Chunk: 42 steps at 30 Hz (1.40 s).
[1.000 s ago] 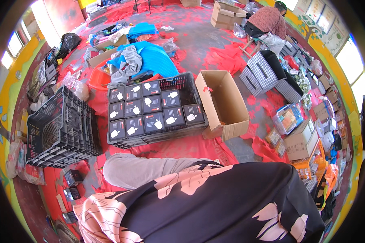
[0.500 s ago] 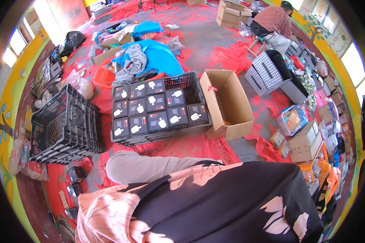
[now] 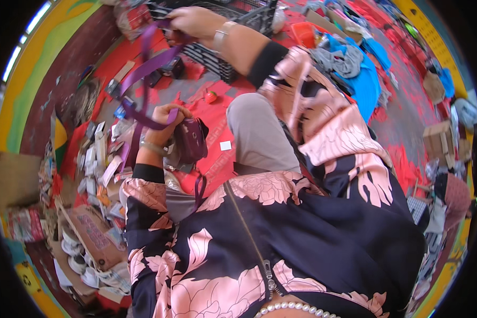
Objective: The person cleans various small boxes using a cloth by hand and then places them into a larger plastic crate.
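A flat purple strap (image 3: 143, 69) loops between my two hands. My right hand (image 3: 196, 24), reaching across at the top with a pale band on its wrist, is closed on the strap's upper part. Lower and to the left, my left hand (image 3: 166, 124) is closed round the strap too, a bracelet at its wrist. Against that hand's right side hangs a small dark purple bag (image 3: 192, 140). Where strap and bag join is hidden by my fingers. Below the bag, a thin dark cord (image 3: 200, 188) curves over my clothing.
Black plastic crates (image 3: 212, 61) stand at the top. On the red floor covering lie a small red object (image 3: 211, 96) and a white square (image 3: 226, 146). Boxes and a cardboard carton (image 3: 95, 236) crowd the left; a blue sheet (image 3: 363, 85) lies upper right.
My view has swung left, away from the crate of black boxes. Both hands, out of sight before, now show with the purple strap and bag.
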Tool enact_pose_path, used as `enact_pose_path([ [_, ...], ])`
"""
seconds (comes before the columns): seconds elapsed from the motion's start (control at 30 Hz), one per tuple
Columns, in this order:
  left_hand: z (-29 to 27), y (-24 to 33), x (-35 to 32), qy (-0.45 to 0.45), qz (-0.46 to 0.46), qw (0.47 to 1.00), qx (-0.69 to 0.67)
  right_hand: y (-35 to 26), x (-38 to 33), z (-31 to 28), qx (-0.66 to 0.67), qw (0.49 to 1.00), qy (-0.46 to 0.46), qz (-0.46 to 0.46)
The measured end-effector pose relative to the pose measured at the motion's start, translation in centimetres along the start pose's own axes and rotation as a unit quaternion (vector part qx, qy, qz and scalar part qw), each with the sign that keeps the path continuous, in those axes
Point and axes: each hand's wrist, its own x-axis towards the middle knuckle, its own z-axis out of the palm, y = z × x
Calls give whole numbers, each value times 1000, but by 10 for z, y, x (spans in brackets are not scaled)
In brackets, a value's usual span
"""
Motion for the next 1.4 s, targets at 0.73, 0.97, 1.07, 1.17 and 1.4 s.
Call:
enact_pose_path([
  [0.73, -19, -4, -5, 168, -108, 979, -35, 106, -106, 69, -221, 917, -313, 108],
  [0.97, -21, 31, -19, 177, -83, 971, -139, 95, -115, 13, 74, 910, -172, 369],
  [1.07, -54, 14, -40, 224, -26, 958, -178, 148, -101, -53, 75, 974, -197, 79],
  [1.17, -79, -30, -58, 282, -31, 913, -293, 51, -95, -103, 173, 953, 26, 249],
  [1.4, -82, -50, -66, 398, -104, 829, -379, -6, 15, -243, 119, 964, 229, 68],
])
